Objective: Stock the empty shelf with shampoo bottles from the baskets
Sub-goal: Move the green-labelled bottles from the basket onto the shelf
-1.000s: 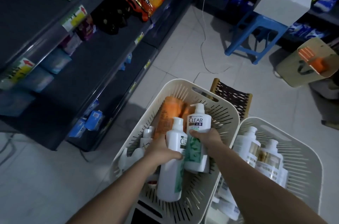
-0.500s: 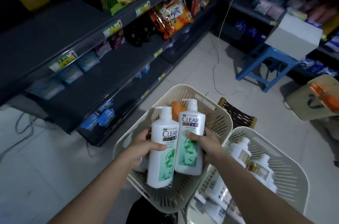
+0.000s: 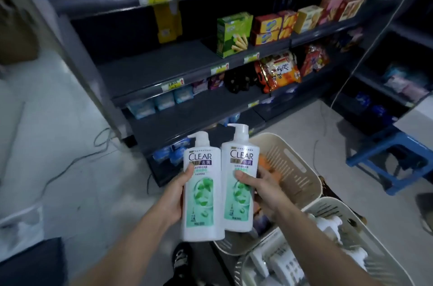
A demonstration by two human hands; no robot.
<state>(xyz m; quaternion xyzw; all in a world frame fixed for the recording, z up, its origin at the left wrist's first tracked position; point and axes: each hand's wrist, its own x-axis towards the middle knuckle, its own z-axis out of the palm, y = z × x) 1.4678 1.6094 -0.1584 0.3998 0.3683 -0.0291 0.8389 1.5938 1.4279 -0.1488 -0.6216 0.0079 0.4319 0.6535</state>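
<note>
I hold two white CLEAR shampoo bottles with green labels upright, side by side, in front of the dark shelving. My left hand (image 3: 174, 196) grips the left bottle (image 3: 202, 194). My right hand (image 3: 263, 188) grips the right bottle (image 3: 239, 182). Just right of the bottles stands a cream basket (image 3: 295, 168) with an orange bottle (image 3: 264, 161) partly visible inside. A second cream basket (image 3: 328, 210) at the lower right holds several white bottles. An empty stretch of dark shelf (image 3: 152, 68) lies ahead, left of a green box.
The shelves carry a green snack box (image 3: 233, 34), orange boxes (image 3: 269, 28), noodle packs (image 3: 278, 72) and blue packets (image 3: 161, 100). A blue stool (image 3: 389, 159) stands at right. Cables (image 3: 77, 159) trail on the tiled floor at left. My shoe (image 3: 181, 255) is below.
Both hands lifted the two bottles out of the basket and up toward the shelving. My view swung upward and left, from the baskets to the shelves.
</note>
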